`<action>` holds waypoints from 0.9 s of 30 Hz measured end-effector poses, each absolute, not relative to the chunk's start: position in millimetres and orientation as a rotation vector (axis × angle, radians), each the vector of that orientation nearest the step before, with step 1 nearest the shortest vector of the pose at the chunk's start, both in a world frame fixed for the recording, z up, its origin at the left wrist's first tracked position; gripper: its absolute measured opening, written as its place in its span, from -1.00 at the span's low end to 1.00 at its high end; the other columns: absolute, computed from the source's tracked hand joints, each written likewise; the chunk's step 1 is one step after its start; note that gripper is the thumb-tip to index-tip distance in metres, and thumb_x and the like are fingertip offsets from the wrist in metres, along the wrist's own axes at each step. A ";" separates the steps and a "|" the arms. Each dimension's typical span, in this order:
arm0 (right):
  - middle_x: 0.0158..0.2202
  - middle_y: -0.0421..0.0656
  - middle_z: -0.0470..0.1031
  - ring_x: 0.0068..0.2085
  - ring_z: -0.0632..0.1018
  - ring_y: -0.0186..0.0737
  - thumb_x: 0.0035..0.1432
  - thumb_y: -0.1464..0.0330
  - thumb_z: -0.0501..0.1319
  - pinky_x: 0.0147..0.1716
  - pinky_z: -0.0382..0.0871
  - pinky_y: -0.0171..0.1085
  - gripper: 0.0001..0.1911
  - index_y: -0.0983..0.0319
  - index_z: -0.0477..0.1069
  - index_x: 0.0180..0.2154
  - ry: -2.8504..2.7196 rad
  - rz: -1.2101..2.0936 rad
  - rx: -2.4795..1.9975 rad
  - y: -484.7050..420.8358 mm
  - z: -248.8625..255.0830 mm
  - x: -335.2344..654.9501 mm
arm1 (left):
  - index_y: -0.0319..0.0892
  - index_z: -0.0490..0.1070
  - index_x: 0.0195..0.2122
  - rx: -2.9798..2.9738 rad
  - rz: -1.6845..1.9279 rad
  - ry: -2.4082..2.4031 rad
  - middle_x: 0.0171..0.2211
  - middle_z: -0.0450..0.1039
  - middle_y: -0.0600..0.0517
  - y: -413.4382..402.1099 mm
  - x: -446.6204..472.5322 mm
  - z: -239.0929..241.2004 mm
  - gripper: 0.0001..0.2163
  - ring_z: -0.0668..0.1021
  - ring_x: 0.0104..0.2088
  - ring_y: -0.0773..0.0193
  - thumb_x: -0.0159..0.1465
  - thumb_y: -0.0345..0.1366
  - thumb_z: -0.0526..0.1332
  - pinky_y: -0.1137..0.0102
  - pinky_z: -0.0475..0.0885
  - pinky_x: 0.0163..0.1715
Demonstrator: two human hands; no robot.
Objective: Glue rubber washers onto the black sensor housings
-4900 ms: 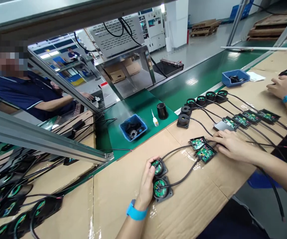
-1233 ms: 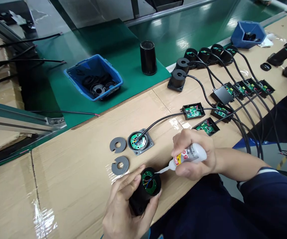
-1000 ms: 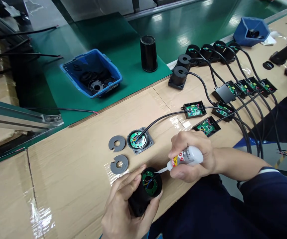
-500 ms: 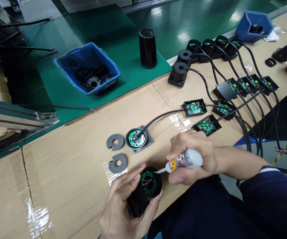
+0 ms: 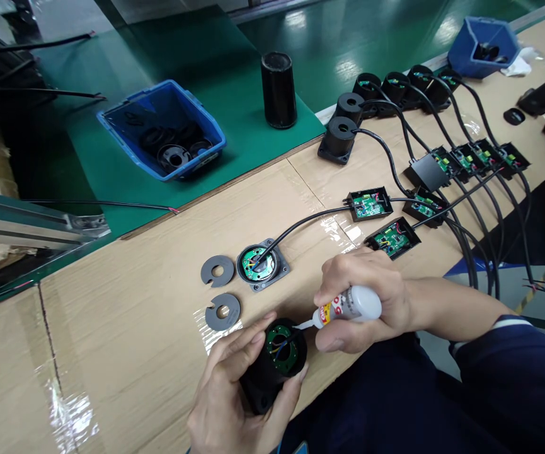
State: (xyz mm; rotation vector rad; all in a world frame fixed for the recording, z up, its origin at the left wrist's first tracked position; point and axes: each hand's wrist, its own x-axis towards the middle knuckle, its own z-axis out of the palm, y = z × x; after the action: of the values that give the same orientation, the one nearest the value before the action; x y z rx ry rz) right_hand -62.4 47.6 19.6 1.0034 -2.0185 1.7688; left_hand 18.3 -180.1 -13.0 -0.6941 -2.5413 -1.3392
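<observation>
My left hand (image 5: 227,394) is wrapped round a black round housing (image 5: 272,366) tilted up at the table's near edge; a green ring-shaped board and coloured wires show in its open end. My right hand (image 5: 364,296) grips a small white glue bottle (image 5: 350,306), with its thin nozzle touching the housing's rim. A second housing (image 5: 261,266) lies face up just beyond, its cable running right to an open circuit box (image 5: 369,204). Two grey slotted discs (image 5: 220,291) lie left of it on the cardboard.
A blue bin (image 5: 161,129) of black rings and a black cylinder (image 5: 278,89) stand on the green mat. Further right runs a row of black housings (image 5: 385,94) cabled to circuit boxes (image 5: 470,157). A second blue bin (image 5: 482,39) sits far right.
About five seconds ago both hands lay on two housings and boxes on the table; now the left holds one housing up and the right holds glue to it. Over the last second only slight shifts.
</observation>
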 end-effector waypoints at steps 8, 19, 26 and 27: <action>-0.56 -0.31 0.38 -0.58 0.36 -0.51 0.22 0.29 0.43 -0.62 0.18 -0.48 -0.68 0.24 0.33 -0.40 -2.009 1.759 0.995 47.0 19.4 -63.2 | -0.17 0.31 0.11 -0.654 -1.351 -2.541 0.01 0.58 -0.18 -178.2 18.4 -11.5 -0.47 0.66 0.01 0.04 0.14 -0.45 0.45 0.13 0.65 -0.02; -0.55 -0.32 0.34 -0.58 0.33 -0.45 0.24 0.27 0.40 -0.63 0.18 -0.39 -0.73 0.23 0.36 -0.37 -1.919 1.985 0.911 51.0 19.6 -64.4 | -0.18 0.32 0.08 -0.604 -1.414 -2.555 -0.03 0.58 -0.17 -177.5 21.0 -15.1 -0.53 0.66 0.01 0.04 0.18 -0.39 0.42 0.15 0.64 -0.03; -0.57 -0.36 0.34 -0.63 0.26 -0.53 0.23 0.27 0.41 -0.67 0.12 -0.45 -0.70 0.22 0.33 -0.36 -1.971 2.036 1.013 53.3 21.7 -62.4 | -0.18 0.29 0.09 -0.614 -1.423 -2.534 -0.03 0.60 -0.20 -175.8 18.0 -14.7 -0.50 0.66 0.02 0.01 0.16 -0.45 0.43 0.10 0.63 -0.03; -0.57 -0.36 0.33 -0.63 0.25 -0.53 0.24 0.26 0.40 -0.67 0.11 -0.45 -0.70 0.22 0.32 -0.36 -1.985 2.020 1.020 52.9 21.5 -62.6 | -0.17 0.29 0.09 -0.612 -1.421 -2.528 -0.03 0.60 -0.19 -175.6 17.8 -14.2 -0.49 0.66 0.02 0.01 0.16 -0.44 0.43 0.10 0.62 -0.02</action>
State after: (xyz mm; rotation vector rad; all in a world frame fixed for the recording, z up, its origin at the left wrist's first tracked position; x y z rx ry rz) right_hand -62.6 52.9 21.5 1.0200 -1.9851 2.0200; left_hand 17.8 -175.6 -14.2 -0.6125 -2.5284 -1.4211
